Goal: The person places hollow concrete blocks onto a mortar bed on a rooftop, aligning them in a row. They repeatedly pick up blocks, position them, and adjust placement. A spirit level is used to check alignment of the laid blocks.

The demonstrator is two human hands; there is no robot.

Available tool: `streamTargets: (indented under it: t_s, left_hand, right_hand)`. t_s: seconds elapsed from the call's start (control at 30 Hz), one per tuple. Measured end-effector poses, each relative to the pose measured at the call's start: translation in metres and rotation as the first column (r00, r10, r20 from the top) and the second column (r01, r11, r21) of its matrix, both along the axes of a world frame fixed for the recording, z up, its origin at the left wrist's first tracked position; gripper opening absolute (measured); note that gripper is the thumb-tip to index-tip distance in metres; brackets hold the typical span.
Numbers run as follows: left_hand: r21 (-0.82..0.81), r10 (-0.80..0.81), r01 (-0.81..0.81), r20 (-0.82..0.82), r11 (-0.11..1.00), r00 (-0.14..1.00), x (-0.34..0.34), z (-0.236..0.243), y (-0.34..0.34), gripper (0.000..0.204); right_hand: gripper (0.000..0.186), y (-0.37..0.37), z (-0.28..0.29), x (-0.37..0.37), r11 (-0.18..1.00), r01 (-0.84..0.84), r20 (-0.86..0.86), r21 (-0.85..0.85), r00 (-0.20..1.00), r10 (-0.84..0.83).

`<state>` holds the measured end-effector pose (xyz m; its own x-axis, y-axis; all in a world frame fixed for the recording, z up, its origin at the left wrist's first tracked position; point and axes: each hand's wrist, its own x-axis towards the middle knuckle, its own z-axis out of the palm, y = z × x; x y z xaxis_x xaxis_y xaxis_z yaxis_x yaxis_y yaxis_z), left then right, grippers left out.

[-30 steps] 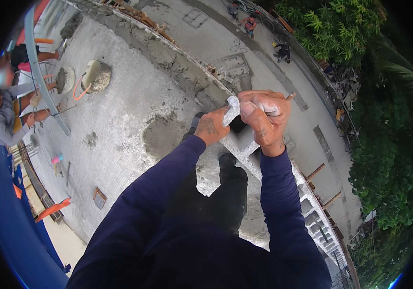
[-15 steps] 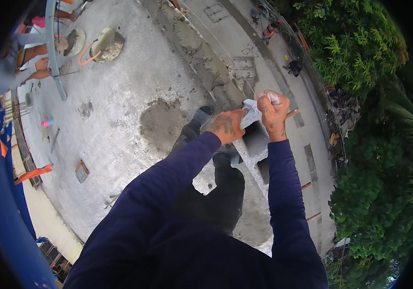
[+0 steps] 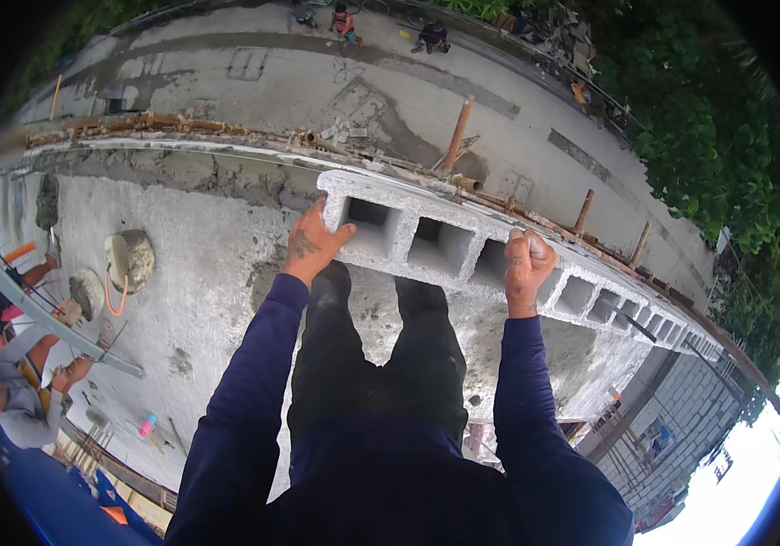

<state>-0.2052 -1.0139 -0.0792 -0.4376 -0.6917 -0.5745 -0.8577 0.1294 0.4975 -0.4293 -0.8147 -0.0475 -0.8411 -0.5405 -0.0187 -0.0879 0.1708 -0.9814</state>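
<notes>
A wide grey concrete floor [image 3: 181, 273] spreads out far below the person, rough and patchy. Beyond its edge runs a pale road [image 3: 335, 82], and thick green trees [image 3: 726, 155] fill the right side.

Along the edge of the floor runs a row of grey hollow blocks [image 3: 626, 305], going off to the right. Rusty metal rods [image 3: 456, 136] stick up just behind it.

The nearest piece is a big grey concrete block [image 3: 417, 241] with square holes in its top. It sits at the near end of the row, right in front of the person and above the dark trousers [image 3: 381, 364].

Two arms in dark blue sleeves [image 3: 244, 409] reach up to the block. The hands are far apart, one at each end.

The left hand [image 3: 310, 246] is on the left end of the block. Its fingers are bent over the top edge, and the thumb points toward the first hole. It is clamped on the block.

The right hand [image 3: 526, 264] is curled tight, almost a fist, on the right part of the block. Its fingers wrap the wall beside a hole.

Off to the left, another person [image 3: 21, 400] in grey bends low near a long metal bar [image 3: 44, 314]. A round bucket [image 3: 130, 259] lies on the floor close by.
</notes>
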Motion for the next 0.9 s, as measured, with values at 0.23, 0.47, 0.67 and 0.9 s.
streamTargets:
  t_s: [0.23,0.47,0.67,0.9]
  left_hand:
    - [-0.041,-0.067,0.065,-0.042,0.997,0.997,-0.001,-0.02,-0.011,0.066]
    - [-0.046,-0.041,0.035,-0.14,0.998,0.989,0.008,-0.038,-0.014,0.054]
    - [-0.029,-0.04,0.035,-0.207,0.999,0.978,0.007,-0.029,-0.009,0.035]
    - [-0.08,-0.055,0.039,-0.2,0.996,0.978,0.005,-0.029,-0.009,0.039]
  right_hand:
    - [0.037,0.065,-0.037,0.0,0.921,0.367,0.137,-0.131,0.927,-0.35]
    - [0.039,0.076,-0.016,-0.006,0.83,0.392,0.124,-0.396,0.919,-0.375]
    - [0.037,0.066,-0.043,0.001,0.857,0.433,0.073,-0.278,0.9,-0.431]
    - [0.034,0.074,-0.024,0.001,0.836,0.437,0.057,-0.331,0.894,-0.445]
